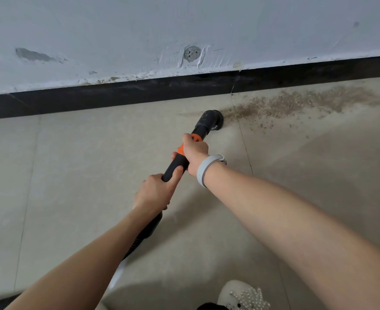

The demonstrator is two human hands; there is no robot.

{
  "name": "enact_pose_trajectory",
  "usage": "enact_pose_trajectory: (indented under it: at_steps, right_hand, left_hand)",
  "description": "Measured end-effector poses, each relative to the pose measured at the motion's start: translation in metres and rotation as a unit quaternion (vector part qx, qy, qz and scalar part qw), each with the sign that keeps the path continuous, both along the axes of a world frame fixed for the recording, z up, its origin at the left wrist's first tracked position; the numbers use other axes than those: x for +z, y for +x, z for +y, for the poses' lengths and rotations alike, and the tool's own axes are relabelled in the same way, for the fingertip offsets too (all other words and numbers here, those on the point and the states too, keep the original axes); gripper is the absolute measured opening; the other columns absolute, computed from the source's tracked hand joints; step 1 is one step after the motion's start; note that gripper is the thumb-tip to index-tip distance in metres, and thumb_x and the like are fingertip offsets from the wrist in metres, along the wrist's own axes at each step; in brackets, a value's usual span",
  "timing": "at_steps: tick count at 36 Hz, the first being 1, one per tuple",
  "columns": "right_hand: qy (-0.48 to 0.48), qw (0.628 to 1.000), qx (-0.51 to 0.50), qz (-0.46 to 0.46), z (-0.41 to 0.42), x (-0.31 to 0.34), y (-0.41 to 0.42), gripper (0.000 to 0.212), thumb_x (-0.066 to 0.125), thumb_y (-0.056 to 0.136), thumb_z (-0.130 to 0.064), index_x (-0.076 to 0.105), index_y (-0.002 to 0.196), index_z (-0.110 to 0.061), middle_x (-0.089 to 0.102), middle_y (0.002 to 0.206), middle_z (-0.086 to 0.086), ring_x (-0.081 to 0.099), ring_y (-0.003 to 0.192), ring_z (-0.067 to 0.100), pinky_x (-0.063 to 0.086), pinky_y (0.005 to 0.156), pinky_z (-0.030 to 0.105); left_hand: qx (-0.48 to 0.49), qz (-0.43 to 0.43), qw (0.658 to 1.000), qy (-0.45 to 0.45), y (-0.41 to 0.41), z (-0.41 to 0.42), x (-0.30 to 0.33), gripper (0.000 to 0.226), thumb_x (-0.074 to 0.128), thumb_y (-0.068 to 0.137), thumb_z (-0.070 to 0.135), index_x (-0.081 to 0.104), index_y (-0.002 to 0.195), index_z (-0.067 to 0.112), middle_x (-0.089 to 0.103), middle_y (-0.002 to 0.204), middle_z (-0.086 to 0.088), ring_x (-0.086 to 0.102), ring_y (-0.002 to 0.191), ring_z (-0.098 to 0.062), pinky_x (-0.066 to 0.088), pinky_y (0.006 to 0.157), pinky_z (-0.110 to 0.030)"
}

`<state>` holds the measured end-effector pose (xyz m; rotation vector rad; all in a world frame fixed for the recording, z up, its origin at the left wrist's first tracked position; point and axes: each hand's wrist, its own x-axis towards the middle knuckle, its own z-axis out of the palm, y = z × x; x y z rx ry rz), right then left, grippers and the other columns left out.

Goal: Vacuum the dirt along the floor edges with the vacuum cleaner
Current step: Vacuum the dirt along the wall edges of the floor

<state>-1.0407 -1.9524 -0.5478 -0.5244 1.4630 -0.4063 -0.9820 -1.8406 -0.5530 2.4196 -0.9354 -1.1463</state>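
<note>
A black vacuum wand with an orange collar points toward the wall. Its round brush nozzle touches the beige tile floor at the left end of a brown dirt streak. That dirt spreads to the right, close to the black baseboard. My right hand grips the wand at the orange collar. My left hand grips the black tube lower down. The ribbed hose runs back under my left forearm.
The white wall above the baseboard is scuffed, with a filled hole. A grey band is on my right wrist. My pale shoe with beads stands at the bottom edge. Tile joints cross the floor.
</note>
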Motion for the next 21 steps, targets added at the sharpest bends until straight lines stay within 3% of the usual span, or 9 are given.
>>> enact_pose_trajectory:
  at_steps: [6,11,14,21]
  right_hand:
    - [-0.003,1.000,0.005,0.013,-0.010,0.002,-0.009,0.014,0.049,0.093,-0.022,0.045,0.096,-0.009,0.054,0.073,0.007,0.059,0.058,0.022,0.056,0.070,0.033]
    - [-0.017,0.999,-0.001,0.038,-0.028,0.008,-0.016,0.015,0.048,0.094,-0.024,0.045,0.091,-0.009,0.057,0.072,0.007,0.062,0.060,0.022,0.057,0.084,0.040]
    - [-0.024,0.998,-0.016,0.051,-0.038,0.012,-0.021,0.018,0.047,0.094,-0.024,0.043,0.083,-0.010,0.058,0.068,0.007,0.060,0.058,0.021,0.057,0.085,0.040]
    - [-0.026,1.000,-0.011,0.004,-0.026,0.015,0.006,0.021,0.050,0.094,-0.024,0.047,0.104,-0.006,0.055,0.080,0.010,0.058,0.059,0.023,0.054,0.055,0.027]
  left_hand:
    - [-0.003,0.005,1.000,0.001,-0.008,-0.012,0.000,0.063,0.037,0.084,0.070,0.053,0.067,0.011,0.064,0.055,-0.004,0.061,0.045,-0.019,0.055,0.068,-0.033]
    - [-0.008,0.032,0.999,-0.012,-0.013,-0.031,0.002,0.060,0.039,0.083,0.070,0.054,0.069,0.013,0.064,0.056,-0.004,0.061,0.044,-0.019,0.057,0.068,-0.034]
    - [-0.026,0.016,0.999,-0.023,-0.015,-0.042,0.007,0.059,0.038,0.083,0.070,0.055,0.069,0.015,0.065,0.058,-0.002,0.062,0.046,-0.017,0.054,0.067,-0.031]
    - [0.016,-0.023,0.999,-0.043,0.000,-0.024,0.011,0.062,0.037,0.084,0.070,0.056,0.071,0.013,0.067,0.060,-0.002,0.066,0.053,-0.019,0.053,0.067,-0.031]
